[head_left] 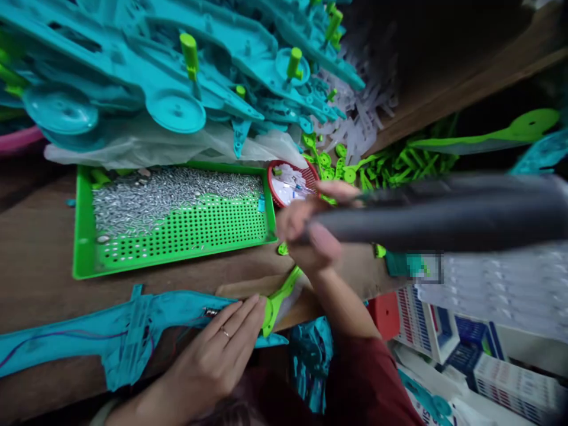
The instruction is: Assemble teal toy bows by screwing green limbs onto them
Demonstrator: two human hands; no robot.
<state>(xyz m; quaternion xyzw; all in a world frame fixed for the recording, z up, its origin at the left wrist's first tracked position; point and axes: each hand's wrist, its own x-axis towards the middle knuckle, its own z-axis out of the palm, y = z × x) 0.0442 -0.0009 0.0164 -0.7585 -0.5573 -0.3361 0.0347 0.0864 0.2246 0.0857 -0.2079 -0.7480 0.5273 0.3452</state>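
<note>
My left hand [226, 349], a ring on one finger, lies with its fingers straight and together across a long blue plastic shell [177, 307]. Its fingertips touch a bright green curved plastic part [279, 302] at the shell's right end; the thumb is hidden. Thin wires run along the shell, and a small metal piece [211, 312] shows beside the fingers. Above and to the right, my right hand [310, 231] is closed around a long black tool [435, 213] that looks like an electric screwdriver. It is smeared by motion and held apart from the shell.
A green perforated tray [177, 260] with many small screws [168, 195] stands behind the shell. Beside it is a red basket [277, 192] of small white parts. Blue shells [177, 71] are heaped at the back. Green parts [399, 165] and boxes [515, 378] lie at the right.
</note>
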